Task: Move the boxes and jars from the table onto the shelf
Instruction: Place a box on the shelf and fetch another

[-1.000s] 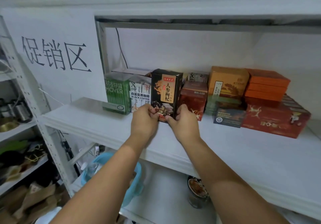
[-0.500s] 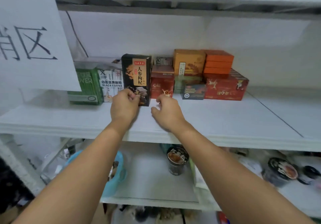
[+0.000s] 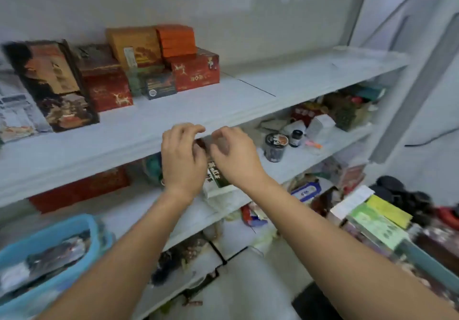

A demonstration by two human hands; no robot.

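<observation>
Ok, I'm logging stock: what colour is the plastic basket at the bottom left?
Light blue; the basket shows in the head view, the only one.

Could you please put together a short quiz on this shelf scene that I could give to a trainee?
1. Which thing stands directly to the right of the black box on the shelf? A) a red box with deer figures B) a blue jar C) a green bottle
2. True or false: the left hand and the right hand hold nothing.
3. Fill in: the blue basket sits ___ the shelf.
Key: 1 A; 2 true; 3 below.
</observation>
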